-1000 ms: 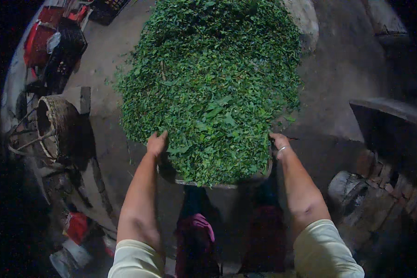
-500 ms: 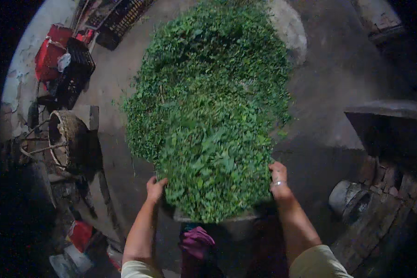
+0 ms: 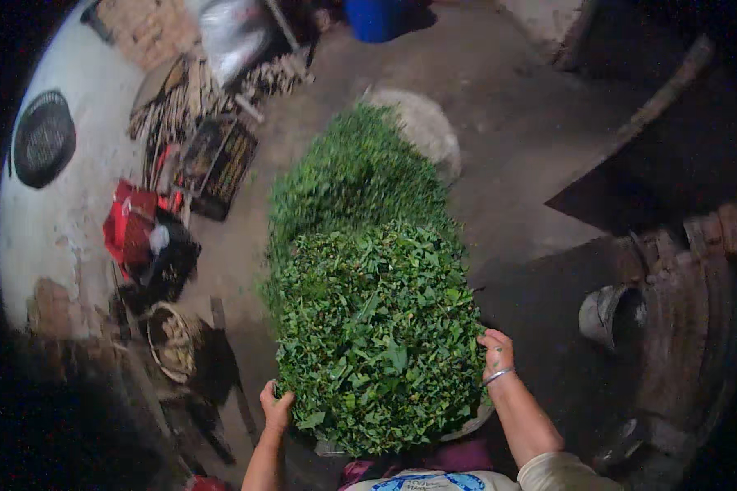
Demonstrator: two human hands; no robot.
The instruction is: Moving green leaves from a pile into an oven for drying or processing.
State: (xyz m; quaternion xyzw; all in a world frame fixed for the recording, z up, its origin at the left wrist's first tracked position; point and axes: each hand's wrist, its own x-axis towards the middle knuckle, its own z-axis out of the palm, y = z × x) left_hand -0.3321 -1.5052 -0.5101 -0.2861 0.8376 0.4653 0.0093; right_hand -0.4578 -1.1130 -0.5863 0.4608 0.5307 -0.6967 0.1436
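Observation:
A broad load of chopped green leaves (image 3: 377, 335) lies heaped in a wide container, hidden except for bits of its pale rim (image 3: 329, 448) near my body. My left hand (image 3: 277, 407) grips the container's left edge, thumb towards the leaves. On the opposite edge my right hand (image 3: 497, 353) is closed, with a metal bangle at its wrist. Both arms stretch forward, with the load between them in front of my waist. Beyond it, a larger pile of finer greens (image 3: 356, 168) sits on the floor, partly covered by the load.
Behind the pile is a pale round slab (image 3: 427, 131). To the left stand a wicker basket (image 3: 174, 342), a black crate (image 3: 215, 168), a red bag (image 3: 129, 225) and stacked sticks (image 3: 192, 98). A blue bucket (image 3: 377, 18) is far ahead. At right lies a whitish pot (image 3: 602, 317) beside bricks.
The leaf-filled container has come back towards my body and stands out from the floor pile. Both hands keep their grip on it. My view has tilted up, showing more of the far floor.

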